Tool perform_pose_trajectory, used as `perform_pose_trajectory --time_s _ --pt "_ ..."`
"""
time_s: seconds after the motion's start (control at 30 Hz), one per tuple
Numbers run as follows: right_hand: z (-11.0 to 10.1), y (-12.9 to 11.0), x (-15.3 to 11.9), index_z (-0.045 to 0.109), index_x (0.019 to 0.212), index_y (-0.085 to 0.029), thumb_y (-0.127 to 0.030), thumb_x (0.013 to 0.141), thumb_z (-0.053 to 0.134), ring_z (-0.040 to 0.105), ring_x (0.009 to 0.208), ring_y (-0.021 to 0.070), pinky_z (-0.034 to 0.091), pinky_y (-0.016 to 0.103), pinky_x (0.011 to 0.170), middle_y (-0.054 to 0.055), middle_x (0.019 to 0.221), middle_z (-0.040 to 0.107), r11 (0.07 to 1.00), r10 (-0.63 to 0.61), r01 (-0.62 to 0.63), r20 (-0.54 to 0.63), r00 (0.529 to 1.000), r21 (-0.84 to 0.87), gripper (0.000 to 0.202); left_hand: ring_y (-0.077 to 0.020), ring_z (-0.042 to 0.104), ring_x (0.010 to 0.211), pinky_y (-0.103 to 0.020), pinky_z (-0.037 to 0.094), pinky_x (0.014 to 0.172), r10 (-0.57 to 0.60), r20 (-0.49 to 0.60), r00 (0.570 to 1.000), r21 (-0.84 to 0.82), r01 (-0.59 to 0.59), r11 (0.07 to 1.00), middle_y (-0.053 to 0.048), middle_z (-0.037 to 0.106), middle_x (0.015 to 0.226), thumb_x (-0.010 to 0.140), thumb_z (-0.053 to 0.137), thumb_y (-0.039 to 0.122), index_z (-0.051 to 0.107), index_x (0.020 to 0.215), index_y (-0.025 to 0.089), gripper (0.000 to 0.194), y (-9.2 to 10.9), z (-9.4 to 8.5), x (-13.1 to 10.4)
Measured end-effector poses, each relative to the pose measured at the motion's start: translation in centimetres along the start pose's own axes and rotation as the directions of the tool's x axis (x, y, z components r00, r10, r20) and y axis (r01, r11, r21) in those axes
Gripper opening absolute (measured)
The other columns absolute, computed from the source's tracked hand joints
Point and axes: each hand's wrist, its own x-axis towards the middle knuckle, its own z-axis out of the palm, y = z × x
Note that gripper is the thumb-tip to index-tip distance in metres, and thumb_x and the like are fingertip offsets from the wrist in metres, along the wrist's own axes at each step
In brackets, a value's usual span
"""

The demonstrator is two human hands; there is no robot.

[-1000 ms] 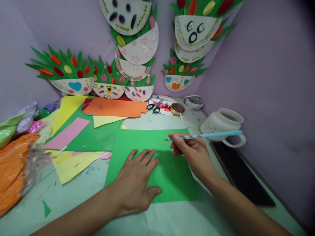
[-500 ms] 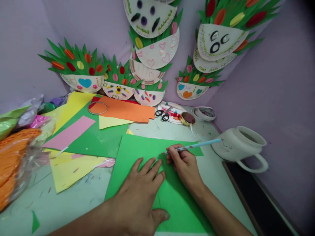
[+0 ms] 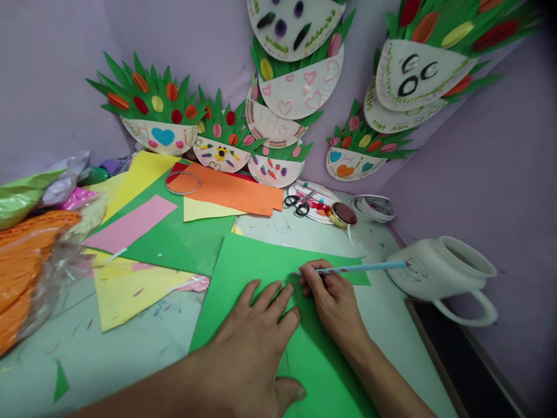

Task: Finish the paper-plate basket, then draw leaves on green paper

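Note:
A large green sheet (image 3: 243,261) lies on the pale table in front of me. My left hand (image 3: 256,342) rests flat on it, fingers spread, palm down. To its right, my right hand (image 3: 333,296) grips a light blue pencil (image 3: 369,267) between thumb and fingers, the tip down at the sheet near my left fingertips. The pencil's other end points right, towards a white mug. A thin line shows on the sheet beside my left thumb.
A white mug (image 3: 439,273) lies tilted at the right. Scissors (image 3: 300,204), a round gold-rimmed lid (image 3: 343,215) and a tape roll (image 3: 373,208) sit behind. Coloured sheets (image 3: 235,188) and plastic bags (image 3: 35,249) are at left. Paper-plate crafts (image 3: 161,136) stand against the wall.
The view has shifted, so most things appear a little further right. The pencil now leans lower, closer to level. My left hand stays spread on the green sheet.

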Motion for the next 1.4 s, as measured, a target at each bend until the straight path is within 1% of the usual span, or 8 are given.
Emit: perform_pose_trajectory --time_s 0.17,0.3,0.57,0.7,0.83,1.07,1.27,1.4 --pt "0.0 0.2 0.0 0.059 0.067 -0.017 -0.042 0.088 0.045 0.054 0.054 0.0119 0.043 0.023 0.05 0.003 0.073 0.06 1.0 0.005 -0.006 0.012 1.0 0.011 0.035 -0.0297 0.015 0.138 -0.055 0.008 0.11 0.016 -0.014 1.0 0.004 -0.016 1.0 -0.016 0.024 0.148 0.072 0.06 0.054 0.043 0.134 0.015 0.075 -0.1 0.0 -0.1" --pt "0.0 0.3 -0.1 0.06 0.071 -0.016 -0.041 0.088 0.046 0.054 0.055 0.0119 0.042 0.022 0.05 0.003 0.073 0.06 0.999 0.01 -0.01 0.02 1.0 0.035 0.034 -0.0298 0.013 0.138 -0.055 0.006 0.11 0.017 -0.012 1.0 0.009 -0.017 1.0 -0.016 0.022 0.148 0.073 0.058 0.055 0.042 0.134 0.016 0.074 0.0 0.0 -0.1" --pt "0.2 0.4 -0.2 0.057 0.064 -0.017 -0.037 0.089 0.045 0.054 0.056 0.0115 0.043 0.021 0.049 0.004 0.075 0.06 0.999 -0.034 0.034 0.029 0.999 0.017 0.033 -0.029 0.011 0.139 -0.055 0.006 0.111 -0.003 0.026 1.0 0.018 0.003 1.0 -0.016 0.02 0.149 0.074 0.057 0.054 0.042 0.134 0.016 0.073 0.1 -0.3 -0.1" --pt "0.2 0.5 -0.3 0.058 0.067 -0.017 -0.033 0.09 0.045 0.055 0.056 0.0113 0.042 0.021 0.05 0.003 0.074 0.06 0.996 -0.084 0.085 0.042 0.996 -0.022 0.031 -0.0295 0.012 0.139 -0.054 0.006 0.111 0.012 0.007 1.0 0.025 -0.012 1.0 -0.016 0.022 0.149 0.073 0.057 0.054 0.044 0.131 0.016 0.071 0.1 -0.1 0.0" --pt "0.1 0.5 -0.3 0.057 0.066 -0.017 -0.031 0.09 0.044 0.054 0.054 0.0108 0.041 0.021 0.05 0.002 0.072 0.06 0.992 -0.114 0.116 0.038 0.993 -0.053 0.031 -0.0295 0.012 0.139 -0.055 0.005 0.111 0.022 -0.015 1.0 0.031 -0.021 0.999 -0.016 0.022 0.149 0.073 0.057 0.055 0.04 0.134 0.015 0.075 0.0 0.2 -0.1" --pt "0.1 0.4 -0.4 0.056 0.061 -0.017 -0.03 0.09 0.044 0.055 0.054 0.0109 0.041 0.022 0.05 0.002 0.071 0.06 0.988 -0.134 0.136 0.033 0.991 -0.077 0.033 -0.0289 0.013 0.139 -0.055 0.006 0.111 0.006 -0.026 1.0 0.027 -0.005 1.0 -0.017 0.025 0.148 0.075 0.053 0.055 0.039 0.134 0.009 0.076 0.1 0.3 -0.4" --pt "0.1 0.3 -0.5 0.056 0.062 -0.018 -0.03 0.09 0.044 0.055 0.054 0.0111 0.041 0.022 0.049 0.003 0.071 0.06 0.988 -0.129 0.131 0.024 0.991 -0.078 0.032 -0.0294 0.015 0.138 -0.055 0.006 0.111 0.045 -0.065 0.997 0.063 -0.041 0.997 -0.017 0.027 0.147 0.075 0.053 0.056 0.037 0.135 0.011 0.076 -0.1 0.8 -0.4" --pt "0.0 0.3 -0.7 0.056 0.063 -0.018 -0.03 0.09 0.044 0.055 0.054 0.0112 0.042 0.022 0.05 0.002 0.071 0.06 0.988 -0.131 0.133 0.027 0.991 -0.08 0.032 -0.0282 0.016 0.138 -0.054 0.006 0.111 0.061 -0.102 0.993 0.079 -0.053 0.995 -0.016 0.029 0.147 0.076 0.052 0.057 0.04 0.133 0.012 0.073 -0.3 1.2 -0.5"
